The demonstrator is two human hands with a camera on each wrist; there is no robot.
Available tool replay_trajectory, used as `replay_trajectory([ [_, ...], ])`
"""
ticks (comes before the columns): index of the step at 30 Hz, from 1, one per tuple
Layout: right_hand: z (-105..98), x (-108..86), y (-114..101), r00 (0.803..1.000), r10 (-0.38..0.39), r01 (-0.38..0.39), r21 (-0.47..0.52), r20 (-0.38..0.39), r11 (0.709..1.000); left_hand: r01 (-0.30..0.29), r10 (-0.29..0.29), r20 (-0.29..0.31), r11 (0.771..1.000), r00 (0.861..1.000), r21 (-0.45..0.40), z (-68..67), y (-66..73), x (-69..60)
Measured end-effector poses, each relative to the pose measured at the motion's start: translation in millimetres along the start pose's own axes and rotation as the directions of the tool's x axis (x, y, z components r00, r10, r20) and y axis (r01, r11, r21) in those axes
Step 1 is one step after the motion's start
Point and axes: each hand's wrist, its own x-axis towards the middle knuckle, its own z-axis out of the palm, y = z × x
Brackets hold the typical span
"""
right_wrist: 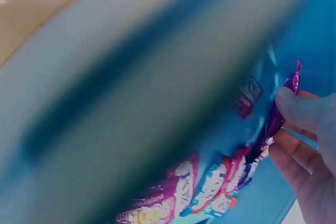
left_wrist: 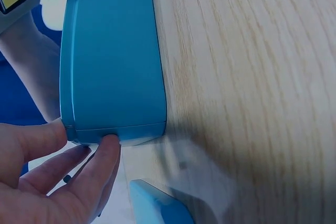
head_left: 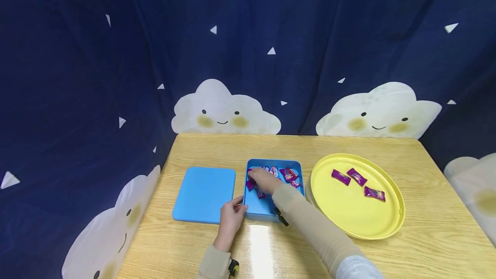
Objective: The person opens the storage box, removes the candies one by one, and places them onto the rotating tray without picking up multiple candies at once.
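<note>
A blue box [head_left: 259, 206] holds several small wrapped candies [head_left: 288, 175], purple ones among them. The left hand [head_left: 231, 216] steadies the box's left front corner; in the left wrist view its thumb and fingertips touch the box wall [left_wrist: 113, 51]. Reaching into the box, the right hand [head_left: 265, 180] is at its left side. In the right wrist view the right hand [right_wrist: 307, 129] pinches a purple wrapped candy [right_wrist: 275, 116] between thumb and fingers, with other candies [right_wrist: 210, 182] lying close by.
To the left of the box lies a flat blue lid [head_left: 204, 195]. On the right stands a round yellow tray [head_left: 348, 210] with purple candies [head_left: 374, 193] on it. Behind the wooden table [head_left: 217, 145] hangs a dark blue curtain [head_left: 240, 33] with clouds.
</note>
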Motion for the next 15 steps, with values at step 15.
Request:
replay_trajectory([
  [15,-36.8,-25.8,24.0,0.951,-0.077,0.102,0.07,-0.301,0.992,0.021,-0.021,-0.005,1.0,1.0,0.005,0.0,1.1,-0.1],
])
